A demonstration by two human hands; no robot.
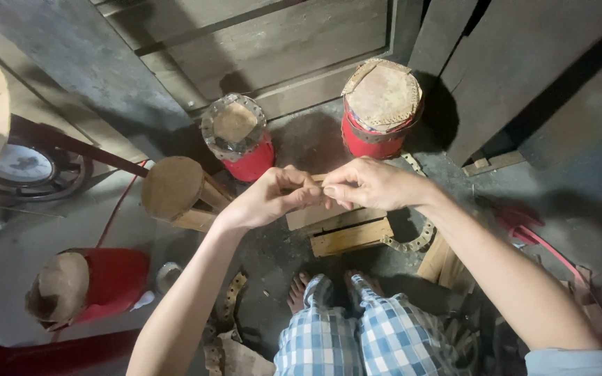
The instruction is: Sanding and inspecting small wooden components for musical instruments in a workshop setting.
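While a person sits low over a dusty workshop floor (580, 174), the left hand (269, 198) and right hand (367, 184) meet at the centre of the view, fingertips pinched together on something small between them. What they grip is hidden by the fingers (315, 195) themselves; it seems to be a thin strip or cord running roughly left to right from one hand to the other, but that cannot be told for certain. Both hands are closed tight at the tips and equally near the piece, each taking one end, with the gap between them almost nil.

Directly beneath the hands lie pale wooden blocks (346, 233), and a punched leather strip (412, 244) curls on the ground just beside them. The person's bare feet (301, 292) and checked blue-and-white trousers (357, 334) show below.

Four small drums ring the workplace: two red-bodied ones with hide heads stand upright ahead, the left drum (238, 139) near a plank wall (259, 42) and the right drum (381, 108) beside dark boards; a bare wooden drum (179, 191) lies tilted to the left, close to the left wrist; a fourth red drum (85, 282) lies on its side farther left, on a pale sheet (22, 244). Room is tight, with clutter all round.
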